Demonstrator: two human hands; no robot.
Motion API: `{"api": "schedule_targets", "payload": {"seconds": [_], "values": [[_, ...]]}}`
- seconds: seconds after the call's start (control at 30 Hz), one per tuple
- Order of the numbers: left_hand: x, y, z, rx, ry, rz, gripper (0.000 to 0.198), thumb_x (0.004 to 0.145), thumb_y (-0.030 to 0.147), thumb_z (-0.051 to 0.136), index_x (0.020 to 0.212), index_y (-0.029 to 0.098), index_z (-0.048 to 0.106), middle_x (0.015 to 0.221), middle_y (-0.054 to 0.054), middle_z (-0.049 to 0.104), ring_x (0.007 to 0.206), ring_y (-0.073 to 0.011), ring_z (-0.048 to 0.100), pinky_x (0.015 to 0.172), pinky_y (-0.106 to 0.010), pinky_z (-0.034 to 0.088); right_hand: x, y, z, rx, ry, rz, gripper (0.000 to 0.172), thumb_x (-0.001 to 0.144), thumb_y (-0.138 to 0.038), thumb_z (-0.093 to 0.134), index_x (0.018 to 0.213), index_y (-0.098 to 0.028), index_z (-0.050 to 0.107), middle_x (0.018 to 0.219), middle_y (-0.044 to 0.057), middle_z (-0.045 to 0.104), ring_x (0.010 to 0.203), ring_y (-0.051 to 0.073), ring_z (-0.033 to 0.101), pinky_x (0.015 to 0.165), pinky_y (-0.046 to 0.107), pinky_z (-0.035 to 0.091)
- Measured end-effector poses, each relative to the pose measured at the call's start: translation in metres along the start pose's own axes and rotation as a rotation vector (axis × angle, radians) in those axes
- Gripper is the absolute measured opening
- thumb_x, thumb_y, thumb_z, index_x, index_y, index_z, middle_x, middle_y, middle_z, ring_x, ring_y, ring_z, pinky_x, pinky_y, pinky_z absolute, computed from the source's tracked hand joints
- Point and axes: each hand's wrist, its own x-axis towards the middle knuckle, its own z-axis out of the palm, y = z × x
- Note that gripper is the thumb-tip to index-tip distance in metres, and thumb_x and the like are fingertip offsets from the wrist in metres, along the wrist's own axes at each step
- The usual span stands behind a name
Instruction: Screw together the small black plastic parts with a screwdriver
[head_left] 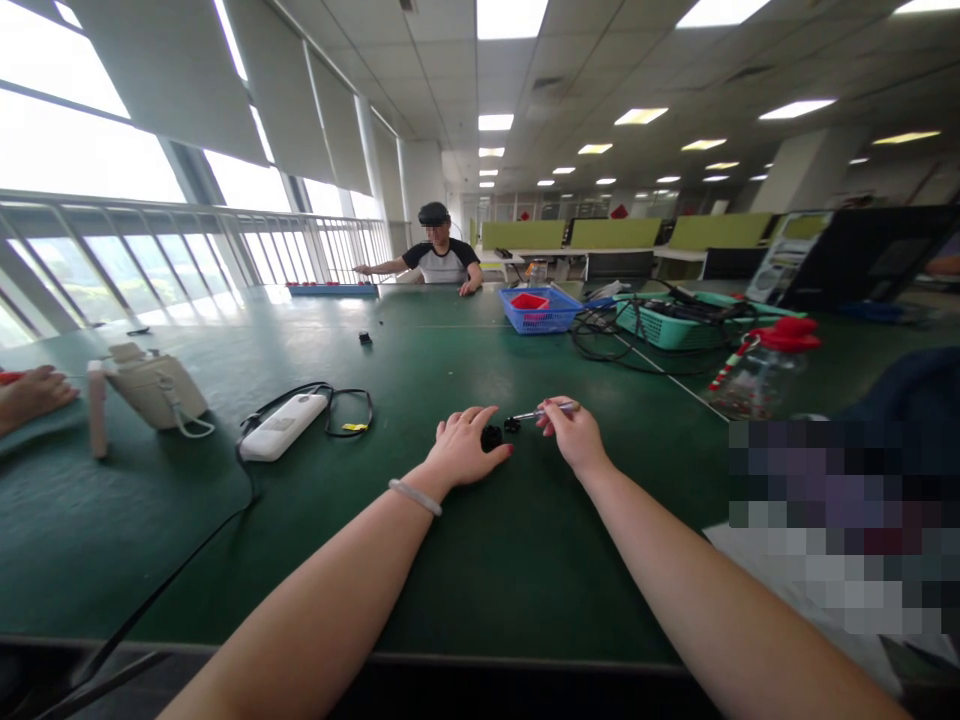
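Note:
My left hand [469, 446] rests on the green table [510, 560], its thumb and fingers curved around a small black part [491, 437]. Between my hands lies another small black piece [512, 425]. A slim silver tool [534, 413], like a pen or screwdriver, is pinched in my right hand [568, 428], and its tip points left at that piece. Whether the tip touches the piece is too small to tell.
Left of my hands are a white power bank [285, 427] with a black cable and a beige bag [157, 385]. Ahead stand a blue basket [544, 318], a green basket [652, 328] and a red-lidded jar [765, 375]. Across sits a person [442, 260]; another person's hand [37, 395] is far left.

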Motion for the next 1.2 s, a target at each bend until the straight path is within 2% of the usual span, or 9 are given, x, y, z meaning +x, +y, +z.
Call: {"api": "schedule_targets", "payload": {"seconds": [0.2, 0.3, 0.43, 0.63, 0.8, 0.9, 0.97, 1.07, 1.2], "values": [[0.001, 0.007, 0.005, 0.0, -0.055, 0.127, 0.065, 0.083, 0.065, 0.051, 0.141, 0.037, 0.043, 0.141, -0.005, 0.054, 0.13, -0.0326, 0.044, 0.109, -0.054, 0.032, -0.001, -0.006, -0.001, 0.245, 0.182, -0.011, 0.023, 0.082, -0.037, 0.058, 0.068, -0.019, 0.059, 0.051, -0.003, 0.054, 0.046, 0.01, 0.048, 0.046, 0.023, 0.039], [-0.002, 0.015, 0.008, -0.025, -0.04, 0.155, 0.055, 0.085, 0.057, 0.055, 0.134, 0.034, 0.051, 0.128, -0.005, 0.064, 0.12, -0.0301, 0.052, 0.105, -0.05, 0.039, 0.0, -0.008, -0.006, 0.3, 0.307, 0.015, 0.021, 0.082, -0.035, 0.058, 0.068, -0.019, 0.058, 0.051, -0.004, 0.052, 0.046, 0.009, 0.047, 0.044, 0.022, 0.037], [-0.008, 0.028, 0.013, -0.039, -0.004, 0.172, 0.042, 0.084, 0.052, 0.058, 0.121, 0.031, 0.061, 0.116, -0.005, 0.068, 0.113, -0.0293, 0.056, 0.099, -0.049, 0.043, 0.005, -0.004, -0.013, 0.307, 0.427, 0.04, 0.019, 0.082, -0.035, 0.057, 0.071, -0.02, 0.058, 0.055, -0.004, 0.053, 0.046, 0.009, 0.047, 0.043, 0.022, 0.037], [-0.017, 0.043, 0.016, -0.086, -0.039, 0.25, 0.031, 0.084, 0.045, 0.063, 0.111, 0.032, 0.066, 0.116, -0.002, 0.069, 0.113, -0.0275, 0.056, 0.102, -0.05, 0.04, 0.007, 0.001, -0.018, 0.268, 0.454, 0.047, 0.022, 0.084, -0.037, 0.056, 0.071, -0.019, 0.058, 0.054, -0.004, 0.053, 0.045, 0.009, 0.047, 0.043, 0.022, 0.037], [-0.043, 0.043, 0.002, -0.215, -0.131, 0.34, 0.023, 0.089, 0.039, 0.06, 0.108, 0.031, 0.07, 0.112, -0.001, 0.071, 0.112, -0.0226, 0.059, 0.104, -0.042, 0.04, 0.004, -0.002, -0.016, 0.285, 0.407, 0.056, 0.02, 0.084, -0.035, 0.056, 0.073, -0.019, 0.059, 0.055, -0.004, 0.053, 0.046, 0.009, 0.047, 0.042, 0.022, 0.036], [-0.072, 0.029, -0.016, -0.296, -0.199, 0.398, 0.022, 0.087, 0.036, 0.063, 0.107, 0.03, 0.071, 0.109, 0.0, 0.073, 0.109, -0.0192, 0.061, 0.105, -0.037, 0.041, 0.003, -0.003, -0.014, 0.315, 0.396, 0.063, 0.019, 0.083, -0.035, 0.057, 0.072, -0.019, 0.059, 0.054, -0.004, 0.053, 0.045, 0.009, 0.047, 0.041, 0.022, 0.035], [-0.093, 0.012, -0.032, -0.322, -0.224, 0.365, 0.023, 0.086, 0.036, 0.064, 0.106, 0.029, 0.072, 0.11, -0.001, 0.072, 0.108, -0.0185, 0.061, 0.103, -0.034, 0.043, 0.004, -0.004, -0.012, 0.343, 0.392, 0.058, 0.019, 0.082, -0.035, 0.058, 0.072, -0.019, 0.059, 0.053, -0.004, 0.052, 0.045, 0.009, 0.046, 0.041, 0.021, 0.034], [-0.125, -0.026, -0.056, -0.308, -0.26, 0.248, 0.023, 0.085, 0.037, 0.066, 0.106, 0.029, 0.072, 0.111, -0.003, 0.072, 0.107, -0.0193, 0.062, 0.1, -0.034, 0.048, 0.005, -0.004, -0.011, 0.377, 0.393, 0.048, 0.019, 0.082, -0.035, 0.058, 0.073, -0.019, 0.059, 0.053, -0.005, 0.051, 0.044, 0.009, 0.045, 0.041, 0.022, 0.035], [-0.161, -0.086, -0.083, -0.224, -0.231, 0.104, 0.023, 0.086, 0.036, 0.063, 0.106, 0.03, 0.073, 0.116, -0.004, 0.07, 0.109, -0.0207, 0.063, 0.101, -0.035, 0.05, 0.005, -0.002, -0.011, 0.355, 0.381, 0.059, 0.02, 0.082, -0.037, 0.057, 0.074, -0.019, 0.058, 0.054, -0.005, 0.051, 0.044, 0.009, 0.045, 0.041, 0.022, 0.035]]}}
